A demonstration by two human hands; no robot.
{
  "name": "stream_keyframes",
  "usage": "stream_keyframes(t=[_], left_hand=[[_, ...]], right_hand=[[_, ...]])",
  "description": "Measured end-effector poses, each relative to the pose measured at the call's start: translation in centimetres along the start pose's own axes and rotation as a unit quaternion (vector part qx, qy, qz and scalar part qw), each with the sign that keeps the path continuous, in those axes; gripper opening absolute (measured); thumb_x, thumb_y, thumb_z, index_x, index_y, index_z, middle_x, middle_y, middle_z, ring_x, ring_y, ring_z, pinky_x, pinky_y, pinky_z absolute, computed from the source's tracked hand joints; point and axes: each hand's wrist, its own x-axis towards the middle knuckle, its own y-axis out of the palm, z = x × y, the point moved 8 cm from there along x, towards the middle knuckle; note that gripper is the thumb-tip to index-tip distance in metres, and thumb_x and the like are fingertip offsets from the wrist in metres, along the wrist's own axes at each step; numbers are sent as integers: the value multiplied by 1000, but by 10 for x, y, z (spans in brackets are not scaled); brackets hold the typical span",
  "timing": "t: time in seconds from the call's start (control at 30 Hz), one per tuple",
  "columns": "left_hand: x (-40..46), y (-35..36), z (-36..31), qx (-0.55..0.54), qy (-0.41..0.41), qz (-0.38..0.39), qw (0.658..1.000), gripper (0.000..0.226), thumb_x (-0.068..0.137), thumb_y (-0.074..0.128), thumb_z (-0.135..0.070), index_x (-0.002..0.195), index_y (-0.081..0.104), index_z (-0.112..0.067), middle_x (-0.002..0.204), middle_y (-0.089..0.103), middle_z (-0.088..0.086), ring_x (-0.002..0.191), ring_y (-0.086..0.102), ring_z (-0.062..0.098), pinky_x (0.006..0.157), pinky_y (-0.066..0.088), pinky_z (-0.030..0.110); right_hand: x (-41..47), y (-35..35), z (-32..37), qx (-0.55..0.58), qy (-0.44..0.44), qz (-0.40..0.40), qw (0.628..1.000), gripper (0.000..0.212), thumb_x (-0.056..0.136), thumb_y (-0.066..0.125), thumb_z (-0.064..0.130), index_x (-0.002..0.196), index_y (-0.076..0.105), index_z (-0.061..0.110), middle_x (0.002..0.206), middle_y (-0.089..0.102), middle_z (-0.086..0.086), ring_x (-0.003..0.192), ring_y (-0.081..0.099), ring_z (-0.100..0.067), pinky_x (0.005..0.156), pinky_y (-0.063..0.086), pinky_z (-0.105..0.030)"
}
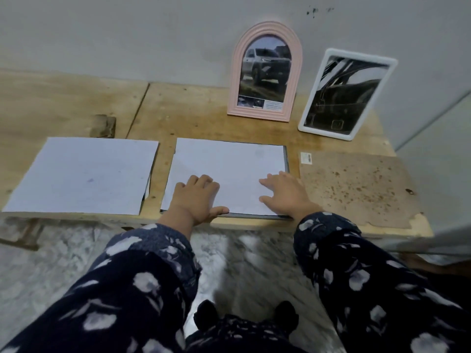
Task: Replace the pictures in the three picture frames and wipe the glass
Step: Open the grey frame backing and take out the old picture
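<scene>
Pressing down with both palms, we hold our left hand (pixel 196 197) and right hand (pixel 285 193) flat, fingers spread, on the white sheet (pixel 229 164) covering the dark frame (pixel 286 159) at the worktop's (pixel 204 115) near edge. The board's (pixel 356 184) sticker (pixel 305 158) is unreadable.

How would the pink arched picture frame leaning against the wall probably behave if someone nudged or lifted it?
The pink arched picture frame stands tall on a narrow base, leaning on the grey wall, so a push would probably tip or slide it on the wooden table. It looks like moulded plastic, so likely stiff and light. If its front is glass, it may break when dropped.
</scene>
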Motion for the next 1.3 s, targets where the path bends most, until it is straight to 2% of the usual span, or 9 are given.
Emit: stream_keyframes(t=[0.3, 0.43, 0.57, 0.67, 0.77, 0.9, 1.03, 1.13, 1.3], left_hand=[[10, -5, 4, -19, 22, -23, 999, 62, 91, 21, -70, 126, 50, -28, 129, 48, -2, 117, 43, 22, 83, 42, 38], [11, -11, 7, -55, 6, -16, 998, 58, 94, 20, -65, 127, 53, -31, 129, 52, -5, 118, 46, 19, 85, 42, 36], [4, -21, 13, -1, 43, -28, 999, 75, 82, 23, -80, 137, 41, -33, 140, 45, -9, 124, 44, 18, 93, 38, 38], [2, -31, 30, -3, -17, -50, 999, 58, 90, 47, -53, 143, 31, -35, 153, 29, -9, 136, 33, 20, 104, 34, 45], [-2, -45, 45, -19, -104, -60, 993, 53, 94, 48, -25, 143, 34, -38, 156, 25, -7, 138, 31, 22, 102, 38, 45], [-6, -57, 46, -30, -120, -73, 990, 52, 94, 41, -7, 139, 42, -34, 137, 48, -4, 122, 47, 22, 88, 49, 38], [-13, -65, 50, -44, -132, -130, 982, 53, 92, 42, -2, 137, 44, -29, 131, 55, -2, 122, 46, 22, 85, 49, 36], [-13, -74, 52, -55, -142, -166, 974, 55, 90, 41, 3, 136, 45, -28, 132, 55, -1, 124, 44, 24, 84, 47, 37], [-18, -93, 47, -54, -115, -249, 960, 53, 87, 49, 4, 133, 52, -24, 132, 56, 1, 125, 43, 27, 81, 45, 39]], right_hand=[[-15, 12, 27, 42, -5, 72, 996, 81, 69, 51, 82, 142, 33, 49, 162, 5, 1, 148, -8, -26, 119, 5, -51], [-6, 6, 28, 8, -9, 72, 997, 49, 95, 41, 52, 143, 32, 48, 160, 15, 0, 148, 2, -29, 118, 11, -52], [9, -4, 25, 54, -31, 41, 997, 48, 98, 32, 22, 139, 41, 44, 144, 45, 0, 131, 39, -27, 106, 37, -42], [13, -12, 25, 83, -63, 22, 994, 44, 98, 34, 26, 137, 47, 41, 141, 49, 2, 126, 46, -25, 102, 43, -41], [13, -18, 23, 115, -49, 24, 992, 40, 96, 39, 33, 133, 52, 38, 140, 48, 0, 126, 45, -26, 103, 41, -40], [4, -23, 1, 386, 104, 103, 911, 46, 72, 52, 46, 112, 63, 26, 130, 50, -8, 119, 47, -33, 104, 39, -46], [6, -33, -28, 525, 187, 85, 826, 60, 68, 44, 17, 128, 50, 14, 134, 39, -7, 121, 39, -33, 90, 45, -44], [2, -12, -51, 564, 309, 68, 763, 55, 75, 53, 25, 127, 39, 15, 123, 45, -6, 100, 52, -25, 53, 51, -30], [4, -22, -38, 602, 297, 90, 736, 27, 95, 49, 13, 122, 51, 8, 96, 57, -10, 41, 60, -17, 39, 48, -22]])
